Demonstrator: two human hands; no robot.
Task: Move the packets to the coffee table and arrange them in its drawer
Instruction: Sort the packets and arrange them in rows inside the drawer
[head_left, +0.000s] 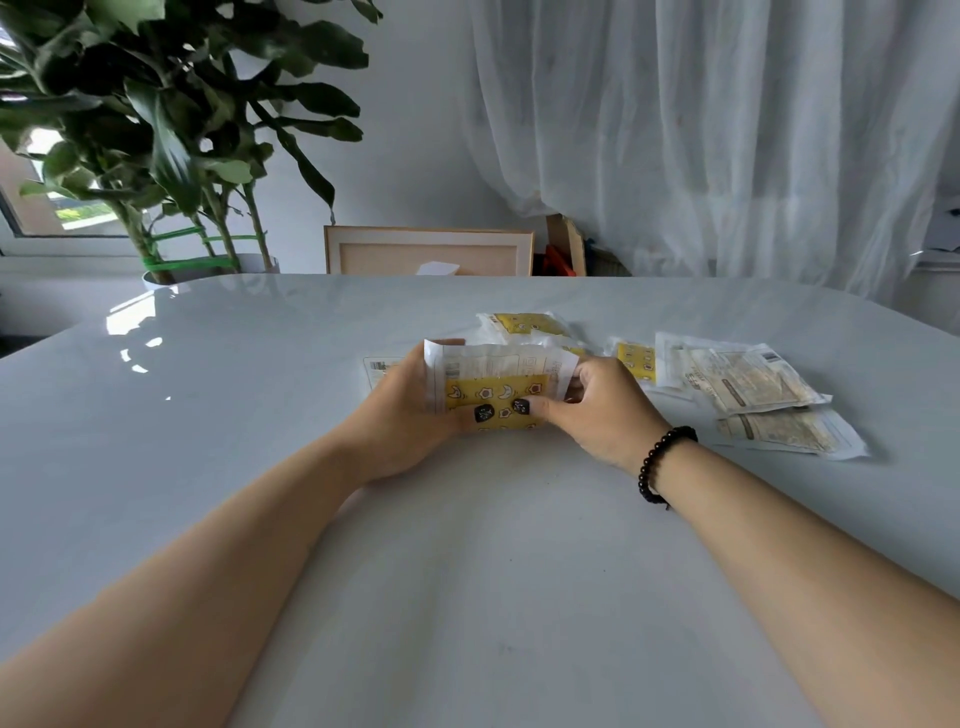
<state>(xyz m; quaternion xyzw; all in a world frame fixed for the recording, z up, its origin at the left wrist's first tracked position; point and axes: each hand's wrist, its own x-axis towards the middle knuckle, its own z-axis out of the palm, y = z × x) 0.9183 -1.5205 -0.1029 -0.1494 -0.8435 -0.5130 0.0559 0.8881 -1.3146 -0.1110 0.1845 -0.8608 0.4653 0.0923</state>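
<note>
Packet (498, 387) upright between left hand (410, 410), right hand (597, 410).

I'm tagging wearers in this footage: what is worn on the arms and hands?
Both forearms are bare, no sleeves. The right wrist carries a black bead bracelet. The visible thumbnails are dark with a pale pattern. No rings or gloves show.

- yellow patterned packet (496, 387): clear-edged, held upright above the table, gripped at both sides
- second yellow packet (524, 326): lying flat just behind it
- two pale beige packets (753, 387): overlapping, flat, to the right
</note>
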